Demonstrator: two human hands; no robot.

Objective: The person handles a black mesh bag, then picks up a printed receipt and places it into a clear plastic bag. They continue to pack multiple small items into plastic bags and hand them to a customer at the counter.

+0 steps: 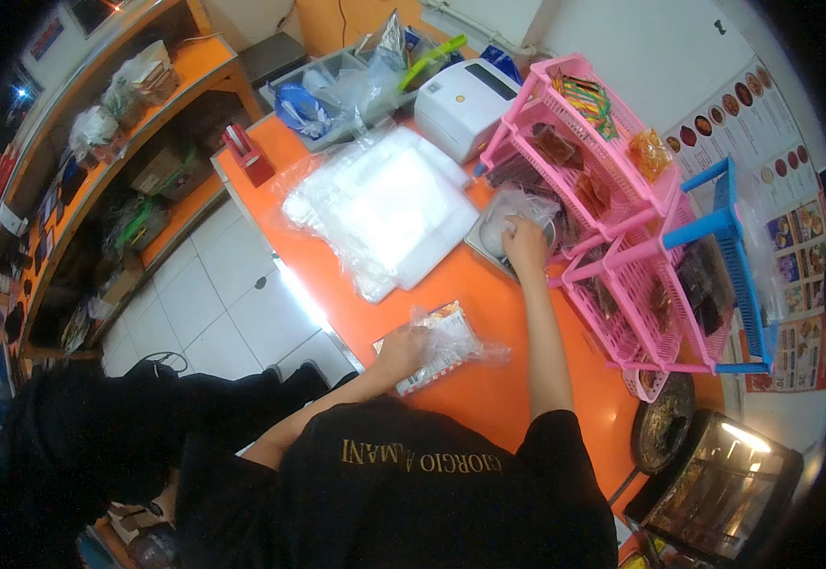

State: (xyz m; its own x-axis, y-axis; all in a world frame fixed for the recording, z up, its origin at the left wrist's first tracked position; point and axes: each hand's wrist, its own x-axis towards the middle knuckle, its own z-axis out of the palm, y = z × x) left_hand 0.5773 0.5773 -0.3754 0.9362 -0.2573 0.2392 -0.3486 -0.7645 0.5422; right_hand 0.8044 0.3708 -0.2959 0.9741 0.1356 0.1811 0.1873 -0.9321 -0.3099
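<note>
My left hand (406, 352) grips a crumpled clear plastic bag (448, 345) over a printed packet (454, 316) with a red-and-white checked edge. The packet lies flat on the orange tabletop (484, 412). Further away, my right hand (525, 240) reaches down to a cloudy plastic bag (527, 205) with something pale in it. That bag sits in or on a metal container (488, 250); its lower part is hidden. My right fingertips touch the bag, but their hold is unclear.
A stack of white foam sheets or bags (384, 206) lies left of my right hand. Pink basket racks (569, 163) with small sachets stand to the right, near a white label printer (463, 107). A red tape dispenser (248, 155) sits far left. Someone in black (100, 434) is close on my left.
</note>
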